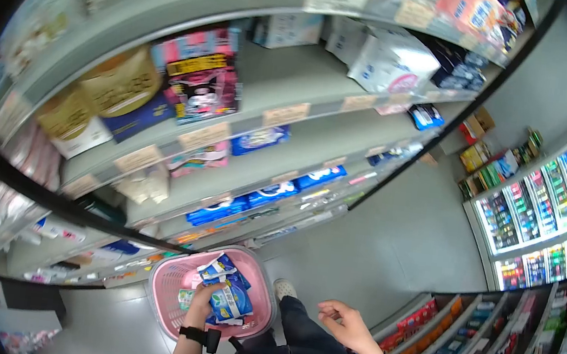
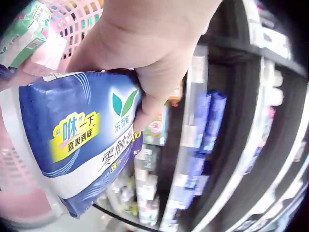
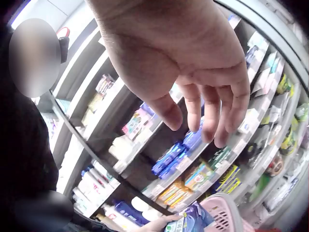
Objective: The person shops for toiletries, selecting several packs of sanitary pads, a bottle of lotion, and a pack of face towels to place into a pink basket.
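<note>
We see a blue-and-white soft pack point(image 2: 77, 145) with a yellow label, a green leaf logo and Chinese lettering, held over the pink basket point(image 1: 168, 283). Our left hand point(image 2: 145, 53) grips its top edge. Our right hand point(image 3: 193, 63) hangs loose-fingered, holding nothing, before the shelves point(image 1: 302, 140).

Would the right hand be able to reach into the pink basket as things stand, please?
Probably yes. The right hand hangs empty with loosely curled fingers beside the pink basket, nothing between them. The left hand holds a blue-and-white pack over the basket, crowding the opening but not closing it.
</note>
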The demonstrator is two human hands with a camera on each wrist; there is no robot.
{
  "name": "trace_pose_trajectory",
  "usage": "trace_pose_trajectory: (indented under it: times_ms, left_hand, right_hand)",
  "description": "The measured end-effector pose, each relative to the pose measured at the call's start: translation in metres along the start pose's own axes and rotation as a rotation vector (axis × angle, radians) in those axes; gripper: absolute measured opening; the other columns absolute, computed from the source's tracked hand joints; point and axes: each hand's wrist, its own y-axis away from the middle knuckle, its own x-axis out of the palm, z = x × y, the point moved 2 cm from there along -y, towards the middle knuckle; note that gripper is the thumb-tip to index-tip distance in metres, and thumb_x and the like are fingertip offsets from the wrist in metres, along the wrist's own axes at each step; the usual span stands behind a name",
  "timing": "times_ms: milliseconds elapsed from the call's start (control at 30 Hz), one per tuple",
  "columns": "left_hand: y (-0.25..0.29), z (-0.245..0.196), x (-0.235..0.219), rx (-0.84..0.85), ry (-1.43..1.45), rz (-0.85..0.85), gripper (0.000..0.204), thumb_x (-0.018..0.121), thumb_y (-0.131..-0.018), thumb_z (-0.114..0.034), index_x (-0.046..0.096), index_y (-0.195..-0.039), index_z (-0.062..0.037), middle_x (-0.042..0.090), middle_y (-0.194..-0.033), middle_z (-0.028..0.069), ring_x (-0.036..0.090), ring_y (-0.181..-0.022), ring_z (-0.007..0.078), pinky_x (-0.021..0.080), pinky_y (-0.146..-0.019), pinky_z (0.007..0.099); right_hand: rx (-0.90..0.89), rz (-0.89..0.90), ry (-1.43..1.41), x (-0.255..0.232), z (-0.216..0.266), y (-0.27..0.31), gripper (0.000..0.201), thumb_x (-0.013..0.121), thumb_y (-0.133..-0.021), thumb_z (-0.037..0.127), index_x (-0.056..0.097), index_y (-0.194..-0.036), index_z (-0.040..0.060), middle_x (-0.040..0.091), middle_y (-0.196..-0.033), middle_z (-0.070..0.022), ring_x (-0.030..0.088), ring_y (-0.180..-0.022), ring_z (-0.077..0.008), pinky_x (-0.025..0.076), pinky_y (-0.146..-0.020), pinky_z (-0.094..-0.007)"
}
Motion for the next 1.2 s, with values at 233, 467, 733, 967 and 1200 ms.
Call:
trace_pose_trajectory:
  times_ms: [233,467,733,967,1200]
  left_hand:
    - [0.141,-0.046,0.039,0.153,0.307,0.179,0.044,0.068,-0.080,0.003,0.054,-0.121,-0.0038,0.065,-0.109,0.0091,0.065,-0.097,0.0236,0.054,-0.085,0.0380]
    - [0.218,-0.062,0.052,0.394,0.628,0.266,0.047,0.051,-0.097,-0.031,0.045,-0.135,-0.0033,0.056,-0.131,0.0121,0.055,-0.119,0.0267,0.043,-0.102,0.0435]
    - [0.253,-0.068,0.022,0.519,0.544,0.246,0.054,0.041,-0.101,-0.042,0.039,-0.140,-0.0050,0.050,-0.138,0.0105,0.049,-0.127,0.0262,0.037,-0.106,0.0443]
    - [0.265,-0.055,0.016,0.419,0.446,0.282,0.050,0.045,-0.101,-0.038,0.042,-0.137,-0.0032,0.055,-0.132,0.0105,0.056,-0.119,0.0231,0.043,-0.102,0.0400]
    - [0.272,-0.048,0.019,0.332,0.327,0.306,0.051,0.039,-0.103,-0.039,0.040,-0.137,-0.0019,0.053,-0.134,0.0136,0.056,-0.119,0.0246,0.045,-0.101,0.0389]
  right_hand:
    - [-0.229,0.345,0.060,0.085,0.060,-0.019,0.052,0.073,-0.085,0.026,0.047,-0.124,0.0023,0.064,-0.097,-0.0151,0.065,-0.089,-0.0221,0.052,-0.076,-0.0330]
    - [-0.341,0.437,-0.066,0.126,0.079,-0.008,0.049,0.074,-0.085,0.015,0.040,-0.117,0.0031,0.063,-0.098,-0.0122,0.063,-0.088,-0.0168,0.049,-0.077,-0.0288]
    - [-0.239,0.223,-0.675,0.089,0.104,-0.001,0.040,0.067,-0.087,0.003,0.044,-0.119,0.0070,0.066,-0.104,-0.0099,0.065,-0.092,-0.0140,0.051,-0.082,-0.0285]
    - [-0.257,0.175,-0.706,0.100,0.101,0.035,0.040,0.068,-0.086,0.005,0.044,-0.118,0.0062,0.066,-0.104,-0.0107,0.064,-0.092,-0.0150,0.051,-0.084,-0.0291]
    - [-0.213,0.214,-0.680,0.114,0.093,0.058,0.038,0.068,-0.087,0.005,0.043,-0.117,0.0048,0.067,-0.103,-0.0123,0.065,-0.092,-0.0152,0.052,-0.081,-0.0281]
